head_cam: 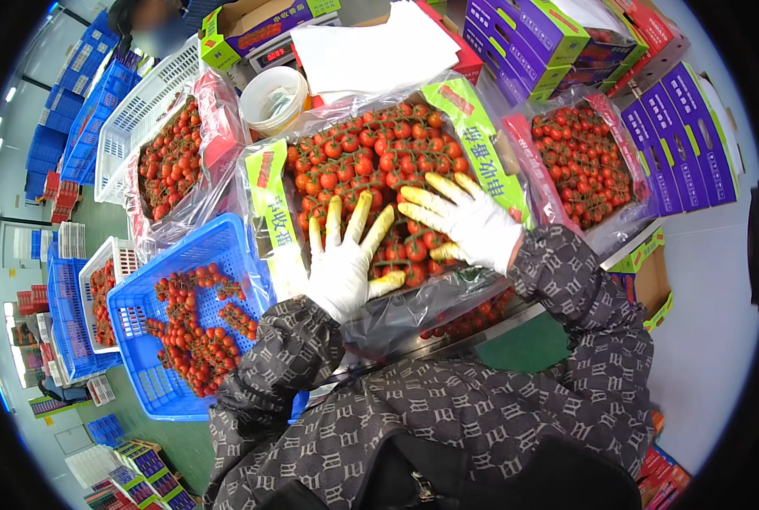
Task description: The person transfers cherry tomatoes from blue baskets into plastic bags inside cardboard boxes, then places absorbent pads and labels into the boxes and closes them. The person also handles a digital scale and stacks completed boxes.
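Note:
A cardboard box with green flaps and a clear plastic liner stands before me, filled with cherry tomatoes on the vine. My left hand, in a white glove with yellow-stained fingers, lies spread over the lower left of the tomatoes. Over their right side rests my right hand, gloved the same way, with its fingers apart and pointing left and up. Neither hand grips anything. The tomatoes directly under the palms are hidden.
Left is a blue plastic crate holding loose tomato trusses. Other filled boxes stand at the upper left and right. Behind are a white bucket, white paper sheets, a digital scale and purple cartons. A person is at top left.

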Demonstrator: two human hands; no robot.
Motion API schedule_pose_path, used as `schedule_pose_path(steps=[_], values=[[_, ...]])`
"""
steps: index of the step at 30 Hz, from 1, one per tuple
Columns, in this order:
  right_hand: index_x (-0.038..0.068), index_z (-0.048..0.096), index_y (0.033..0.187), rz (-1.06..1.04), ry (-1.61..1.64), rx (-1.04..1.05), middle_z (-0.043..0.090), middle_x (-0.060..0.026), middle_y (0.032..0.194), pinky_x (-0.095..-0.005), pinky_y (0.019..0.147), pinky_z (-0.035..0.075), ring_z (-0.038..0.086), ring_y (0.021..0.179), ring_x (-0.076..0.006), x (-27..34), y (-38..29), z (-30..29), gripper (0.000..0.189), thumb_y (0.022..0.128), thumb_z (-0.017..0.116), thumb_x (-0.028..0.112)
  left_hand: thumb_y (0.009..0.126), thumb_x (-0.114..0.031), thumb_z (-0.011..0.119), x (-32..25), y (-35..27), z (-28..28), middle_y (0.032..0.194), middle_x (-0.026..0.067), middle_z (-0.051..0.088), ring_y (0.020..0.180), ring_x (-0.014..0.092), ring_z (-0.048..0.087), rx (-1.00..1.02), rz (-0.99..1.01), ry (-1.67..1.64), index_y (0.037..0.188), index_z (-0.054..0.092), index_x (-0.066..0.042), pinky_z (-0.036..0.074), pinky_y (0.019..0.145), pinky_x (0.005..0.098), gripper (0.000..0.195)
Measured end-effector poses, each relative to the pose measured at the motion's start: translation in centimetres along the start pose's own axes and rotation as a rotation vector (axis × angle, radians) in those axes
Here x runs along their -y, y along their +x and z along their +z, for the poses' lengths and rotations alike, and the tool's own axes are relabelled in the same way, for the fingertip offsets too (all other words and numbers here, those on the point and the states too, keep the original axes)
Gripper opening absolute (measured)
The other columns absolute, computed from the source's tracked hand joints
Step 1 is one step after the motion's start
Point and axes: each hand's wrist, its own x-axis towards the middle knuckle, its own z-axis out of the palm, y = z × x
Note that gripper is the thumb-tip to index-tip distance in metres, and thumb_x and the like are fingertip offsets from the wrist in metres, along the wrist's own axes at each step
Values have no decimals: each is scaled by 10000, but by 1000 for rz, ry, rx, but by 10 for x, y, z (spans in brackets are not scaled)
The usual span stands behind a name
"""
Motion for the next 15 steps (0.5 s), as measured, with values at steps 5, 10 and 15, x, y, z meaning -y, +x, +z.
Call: schedule_pose_path(steps=[5,10,15], values=[[248,317,1530,-14,17,33,258,-9,1606,-527,1167,242,286,1446,-308,-13,4,15,837,810,695,444,712,-557,742,-7,0,17,1612,104,206,1454,452,163,-30,-61,34,1545,286,-273,125,1151,645,991],[236,322,1528,-18,83,-19,251,-49,1607,-541,1175,215,265,1452,-337,-13,2,-1,809,840,646,510,729,-549,732,-10,-8,13,1605,106,214,1454,456,160,-50,-51,79,1553,260,-228,154,1130,669,1003],[126,464,1436,228,226,-556,412,-141,1498,-462,1135,313,392,1361,-361,10,-38,-3,623,932,564,479,802,-539,691,-1,-2,26,1593,118,236,1464,448,148,-127,-6,86,1537,278,-182,132,1149,654,915]])
